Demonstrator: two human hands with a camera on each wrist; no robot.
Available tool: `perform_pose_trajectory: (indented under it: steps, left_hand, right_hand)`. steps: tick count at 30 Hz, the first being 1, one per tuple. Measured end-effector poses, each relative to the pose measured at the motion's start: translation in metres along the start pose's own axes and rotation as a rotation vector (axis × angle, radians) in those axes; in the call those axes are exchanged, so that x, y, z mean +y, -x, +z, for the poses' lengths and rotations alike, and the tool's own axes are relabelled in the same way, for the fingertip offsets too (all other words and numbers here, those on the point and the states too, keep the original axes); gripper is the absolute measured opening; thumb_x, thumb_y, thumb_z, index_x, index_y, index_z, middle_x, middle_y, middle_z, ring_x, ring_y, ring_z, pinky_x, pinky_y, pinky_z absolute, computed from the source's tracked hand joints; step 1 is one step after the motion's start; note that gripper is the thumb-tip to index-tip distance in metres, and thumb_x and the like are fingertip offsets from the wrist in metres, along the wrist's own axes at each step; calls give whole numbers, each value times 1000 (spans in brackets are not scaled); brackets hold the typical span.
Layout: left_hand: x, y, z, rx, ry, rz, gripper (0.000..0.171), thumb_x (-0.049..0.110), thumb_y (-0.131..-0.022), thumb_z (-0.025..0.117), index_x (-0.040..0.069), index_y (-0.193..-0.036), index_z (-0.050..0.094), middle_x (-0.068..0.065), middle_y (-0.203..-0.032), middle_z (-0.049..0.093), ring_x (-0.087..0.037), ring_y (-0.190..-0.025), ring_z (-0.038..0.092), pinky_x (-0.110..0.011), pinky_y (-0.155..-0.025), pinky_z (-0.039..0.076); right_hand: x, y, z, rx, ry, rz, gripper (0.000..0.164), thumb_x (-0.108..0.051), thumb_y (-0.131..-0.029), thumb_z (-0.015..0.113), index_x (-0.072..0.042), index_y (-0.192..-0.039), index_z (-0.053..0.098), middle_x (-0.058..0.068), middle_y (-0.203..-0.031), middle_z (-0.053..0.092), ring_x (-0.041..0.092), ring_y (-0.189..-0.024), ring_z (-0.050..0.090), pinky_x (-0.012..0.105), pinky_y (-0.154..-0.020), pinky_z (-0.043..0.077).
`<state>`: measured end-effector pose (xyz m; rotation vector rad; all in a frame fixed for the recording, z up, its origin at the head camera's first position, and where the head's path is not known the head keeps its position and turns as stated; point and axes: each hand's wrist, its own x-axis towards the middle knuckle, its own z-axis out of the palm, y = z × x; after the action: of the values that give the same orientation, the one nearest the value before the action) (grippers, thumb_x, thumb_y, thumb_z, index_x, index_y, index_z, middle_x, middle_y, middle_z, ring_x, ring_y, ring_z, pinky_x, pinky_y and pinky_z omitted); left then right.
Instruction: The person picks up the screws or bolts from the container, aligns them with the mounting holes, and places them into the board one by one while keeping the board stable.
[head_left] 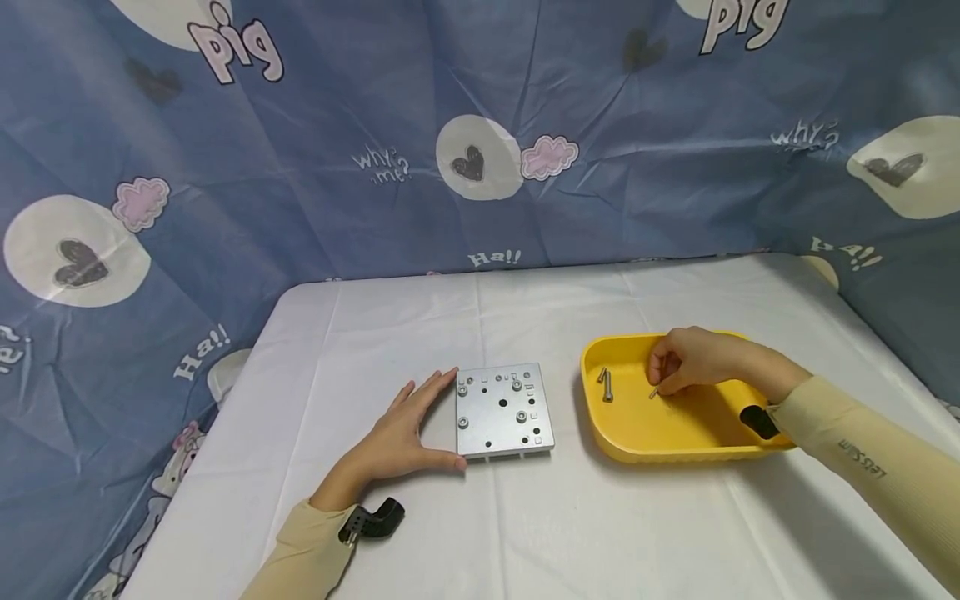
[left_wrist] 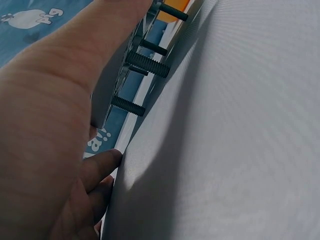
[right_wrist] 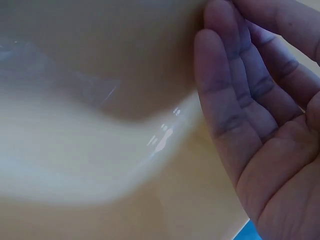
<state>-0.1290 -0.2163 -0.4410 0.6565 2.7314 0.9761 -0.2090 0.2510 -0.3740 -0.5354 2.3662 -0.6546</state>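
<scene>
A square silver metal plate bears several socket-head screws and a scatter of small holes. Threaded screw shanks stick out from its underside in the left wrist view. My left hand rests at the plate's left side, index fingertip at the far corner and thumb tip at the near corner, fingers fairly straight. Inside the yellow tray, my right hand pinches a small screw between thumb and index finger, close over the tray floor. In the right wrist view its fingers show, while the screw is hidden.
Two loose screws, one a longer socket-head screw, lie in the tray's left part. A white cloth covers the table. Behind and beside it hangs a blue patterned curtain. The tray's raised rim surrounds my right hand.
</scene>
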Motion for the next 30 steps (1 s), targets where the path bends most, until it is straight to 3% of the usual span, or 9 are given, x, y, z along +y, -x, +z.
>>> perform_pose_trajectory:
  steps: [10,19,30]
  left_hand:
    - [-1,-1,-1,-1,-7,2,134,57,-66,99,29,-173,23,-4,-179,28,-31,-168,22,-57,-139,4]
    - [-2,0,1,3,-11,5,134,59,-66,99,31,-173,22,-2,-179,29,-29,-168,22,-56,-140,4]
    - [-4,0,2,9,-7,11,133,58,-67,99,30,-173,24,-3,-179,29,-30,-168,23,-57,-140,4]
  right_hand:
    - [-1,0,4,-13,-32,-5,11,-13,-97,79,-8,-94,70,-1,-77,66,13,-67,59,22,-60,52]
    - [1,0,3,-28,-41,-4,18,-9,-92,84,-5,-94,67,-2,-80,63,12,-67,58,22,-60,53]
    - [0,-2,5,-39,42,-7,15,-15,-92,81,-11,-82,70,-5,-66,59,9,-62,53,18,-57,43]
